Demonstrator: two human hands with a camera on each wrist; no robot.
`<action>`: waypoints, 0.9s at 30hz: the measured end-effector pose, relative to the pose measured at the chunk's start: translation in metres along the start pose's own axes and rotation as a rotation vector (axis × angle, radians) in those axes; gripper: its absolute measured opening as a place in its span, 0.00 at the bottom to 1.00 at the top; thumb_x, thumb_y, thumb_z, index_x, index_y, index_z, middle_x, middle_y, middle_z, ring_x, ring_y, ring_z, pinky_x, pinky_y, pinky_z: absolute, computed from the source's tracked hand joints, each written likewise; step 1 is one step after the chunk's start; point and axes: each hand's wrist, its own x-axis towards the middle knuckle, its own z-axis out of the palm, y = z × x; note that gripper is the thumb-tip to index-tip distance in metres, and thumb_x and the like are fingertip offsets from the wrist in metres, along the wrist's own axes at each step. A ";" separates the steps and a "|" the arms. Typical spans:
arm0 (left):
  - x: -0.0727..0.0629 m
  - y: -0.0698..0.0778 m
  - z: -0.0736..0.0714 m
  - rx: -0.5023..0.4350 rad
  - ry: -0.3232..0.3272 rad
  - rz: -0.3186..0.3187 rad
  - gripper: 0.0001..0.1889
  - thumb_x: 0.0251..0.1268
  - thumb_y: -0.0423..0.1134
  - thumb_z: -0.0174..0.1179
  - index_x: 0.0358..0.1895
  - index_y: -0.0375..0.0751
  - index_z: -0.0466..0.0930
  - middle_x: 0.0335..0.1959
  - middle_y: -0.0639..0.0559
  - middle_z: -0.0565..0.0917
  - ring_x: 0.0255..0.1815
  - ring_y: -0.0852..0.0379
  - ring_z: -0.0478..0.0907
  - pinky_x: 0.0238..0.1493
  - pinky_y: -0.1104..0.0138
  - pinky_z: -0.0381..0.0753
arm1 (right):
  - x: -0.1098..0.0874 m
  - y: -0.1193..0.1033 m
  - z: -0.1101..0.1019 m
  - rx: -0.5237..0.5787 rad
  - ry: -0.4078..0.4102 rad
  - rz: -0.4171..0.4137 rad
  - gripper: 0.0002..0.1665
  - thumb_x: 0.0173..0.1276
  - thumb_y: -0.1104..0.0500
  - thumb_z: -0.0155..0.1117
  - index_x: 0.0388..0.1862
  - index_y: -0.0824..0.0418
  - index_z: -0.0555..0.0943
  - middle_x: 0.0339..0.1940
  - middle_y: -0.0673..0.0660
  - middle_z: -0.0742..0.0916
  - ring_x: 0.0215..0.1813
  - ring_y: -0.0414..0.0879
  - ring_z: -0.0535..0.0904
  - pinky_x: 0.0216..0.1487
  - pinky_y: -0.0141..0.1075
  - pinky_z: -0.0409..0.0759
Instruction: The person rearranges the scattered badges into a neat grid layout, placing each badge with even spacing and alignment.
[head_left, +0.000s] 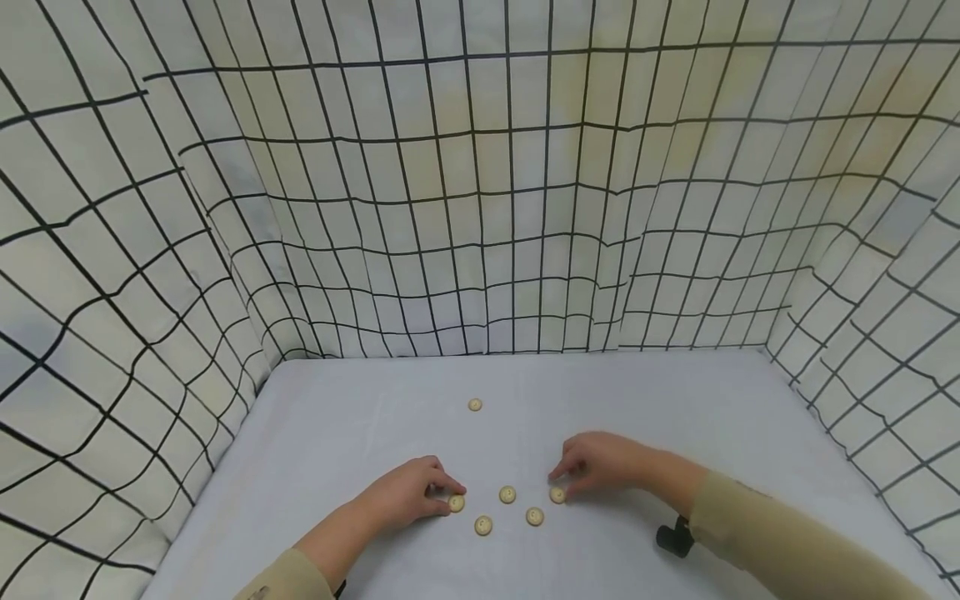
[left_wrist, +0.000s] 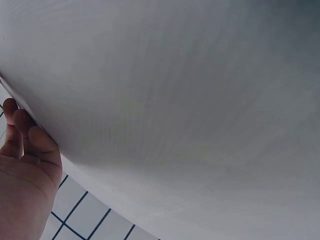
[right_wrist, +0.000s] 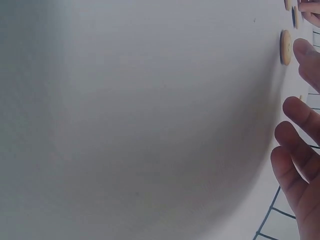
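Observation:
Several round, pale wooden buttons lie on the white tabletop. My left hand [head_left: 408, 493] has thumb and index finger at opposite edges of the leftmost button [head_left: 457, 503], pinching it at the table surface. In the left wrist view the left hand [left_wrist: 30, 170] shows curled fingers, and that button is hidden. My right hand [head_left: 603, 462] is above the rightmost button [head_left: 557, 495], with the thumb at its edge and the index finger lifted apart. The right wrist view shows the right hand [right_wrist: 302, 145] with spread fingers beside a button [right_wrist: 285, 47].
Between the hands lie three more buttons: one at the upper middle [head_left: 507, 494], one lower left [head_left: 483, 525], one lower right [head_left: 535, 516]. Another button [head_left: 475, 404] sits farther back. White walls with black grid lines [head_left: 480, 208] enclose the white table [head_left: 360, 408] behind and at both sides.

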 end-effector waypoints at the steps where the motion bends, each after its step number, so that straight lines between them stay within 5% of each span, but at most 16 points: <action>1: 0.000 0.000 0.000 -0.002 0.000 0.000 0.14 0.57 0.43 0.72 0.48 0.57 0.89 0.35 0.65 0.75 0.32 0.66 0.68 0.36 0.68 0.72 | 0.000 -0.001 0.000 0.003 -0.002 -0.004 0.18 0.58 0.46 0.76 0.48 0.43 0.89 0.30 0.35 0.78 0.33 0.33 0.70 0.38 0.30 0.72; 27: 0.000 0.001 -0.002 -0.020 -0.011 -0.008 0.14 0.56 0.43 0.72 0.48 0.55 0.89 0.34 0.65 0.75 0.32 0.66 0.68 0.35 0.69 0.71 | 0.004 -0.004 0.005 -0.077 -0.023 -0.038 0.17 0.58 0.46 0.76 0.48 0.41 0.89 0.31 0.34 0.77 0.34 0.32 0.68 0.37 0.28 0.70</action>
